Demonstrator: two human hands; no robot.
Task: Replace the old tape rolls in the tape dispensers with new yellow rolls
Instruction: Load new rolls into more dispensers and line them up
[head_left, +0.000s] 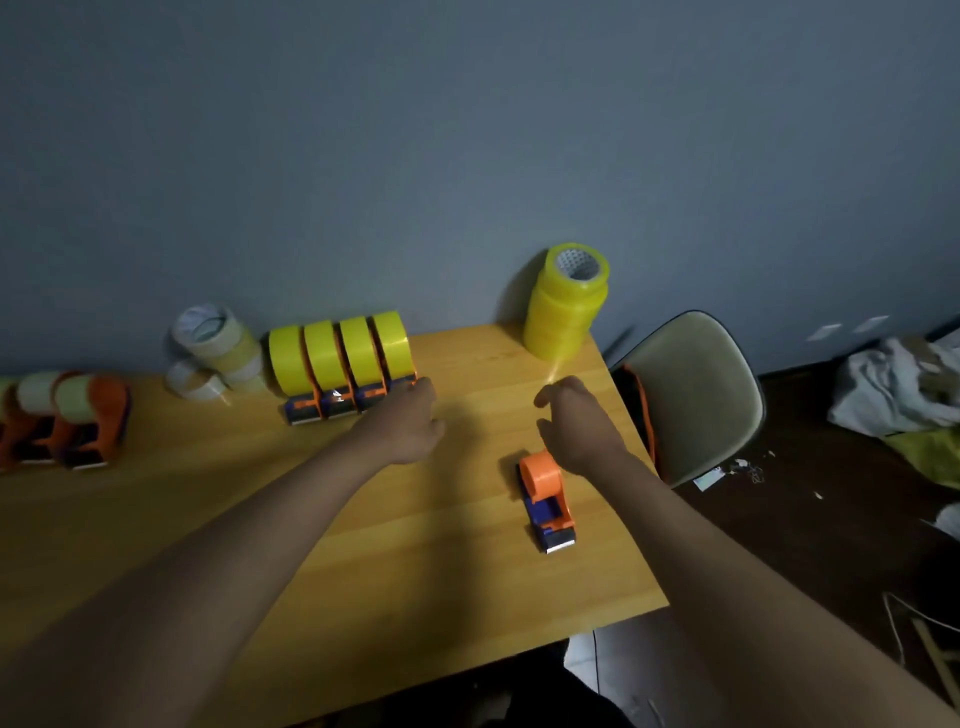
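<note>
The left hand (410, 415) rests at the end of a row of four dispensers (345, 371) already fitted with yellow rolls, fingers loosely curled at the nearest one; whether it grips it I cannot tell. The right hand (574, 423) hovers, relaxed and holding nothing, short of the stack of new yellow rolls (566, 301) by the wall. Just beside its wrist an empty dispenser (548, 499) lies on the table (363, 571). Loading this one seems in hand; next, take a roll off the stack. More dispensers with old pale rolls (67, 415) wait far left.
</note>
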